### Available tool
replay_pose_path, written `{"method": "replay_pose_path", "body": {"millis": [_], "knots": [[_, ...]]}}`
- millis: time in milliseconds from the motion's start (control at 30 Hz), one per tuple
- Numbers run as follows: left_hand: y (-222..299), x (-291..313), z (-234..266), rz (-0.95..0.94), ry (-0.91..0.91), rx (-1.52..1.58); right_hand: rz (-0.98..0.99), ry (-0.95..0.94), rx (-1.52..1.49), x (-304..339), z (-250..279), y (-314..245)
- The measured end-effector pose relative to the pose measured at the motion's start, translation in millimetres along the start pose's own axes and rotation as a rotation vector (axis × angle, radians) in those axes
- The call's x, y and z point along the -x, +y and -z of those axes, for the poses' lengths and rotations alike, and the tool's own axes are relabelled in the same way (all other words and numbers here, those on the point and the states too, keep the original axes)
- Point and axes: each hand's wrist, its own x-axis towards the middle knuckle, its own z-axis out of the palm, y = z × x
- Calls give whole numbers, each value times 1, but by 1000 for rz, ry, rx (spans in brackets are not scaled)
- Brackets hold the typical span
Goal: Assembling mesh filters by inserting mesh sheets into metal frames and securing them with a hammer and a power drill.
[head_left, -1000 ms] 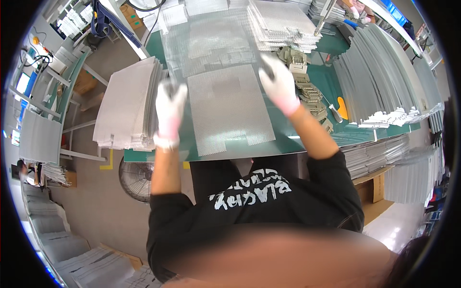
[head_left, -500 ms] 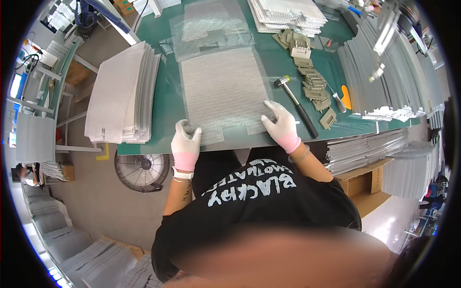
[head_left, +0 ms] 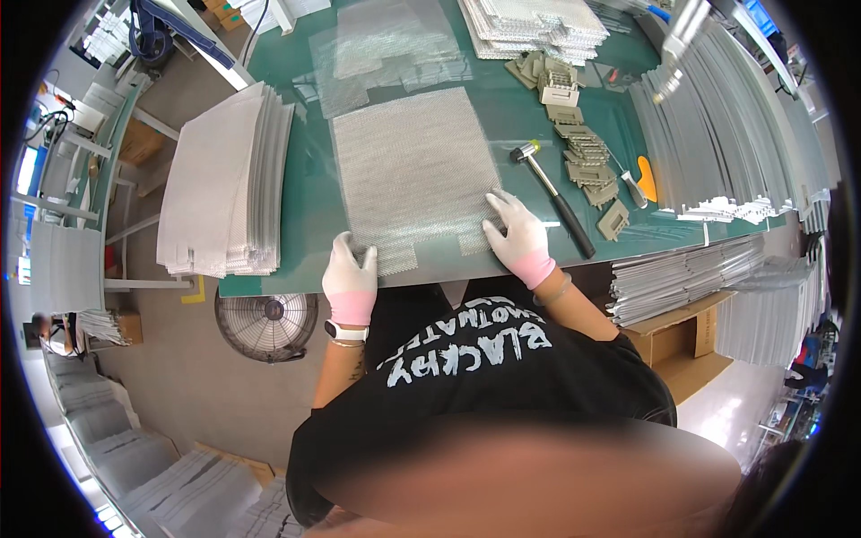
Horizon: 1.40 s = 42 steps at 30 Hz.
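A grey wire mesh sheet (head_left: 417, 170), with a notch in its near edge, lies flat on the green table (head_left: 309, 193) in front of me. My left hand (head_left: 351, 280), in a white glove with a pink cuff, is at its near left corner, thumb and fingers apart. My right hand (head_left: 518, 238), gloved alike, rests its spread fingertips against the sheet's right edge near the front. Whether another layer lies under the sheet is hard to tell. Beyond it, thinner see-through mesh pieces (head_left: 395, 54) overlap each other.
A stack of mesh panels (head_left: 220, 179) stands at left. On the right lie a hammer (head_left: 560, 202), a row of olive-grey plates (head_left: 587, 152), a screwdriver (head_left: 635, 190) and tall panel stacks (head_left: 717, 134). Another stack (head_left: 538, 27) is at the back. A fan (head_left: 267, 327) stands on the floor.
The strip of mesh that stuck out past the sheet's right edge has mostly gone, so the edges look more even. My right hand has shifted slightly left, my left hand slightly nearer to me.
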Motion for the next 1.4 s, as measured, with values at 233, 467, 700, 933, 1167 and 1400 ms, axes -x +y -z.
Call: {"method": "replay_pose_path", "body": {"millis": [233,467,700,933,1167,1400], "knots": [[2,-9,7,21,-38,-35,-66,-116,227,-4,10,-17],[9,-23,25,154,-252,27,-87,-339,286,-19,28,-15],[-1,-23,10,-377,-58,-50,14,-166,180,-15,22,-7],[-2,-26,15,-369,-158,23,-5,-181,103,-18,26,-1],[-1,-31,16,-358,-179,-6,70,-44,61,-10,18,8],[4,-28,19,-313,-169,-76,56,-296,167,-42,51,2]]}}
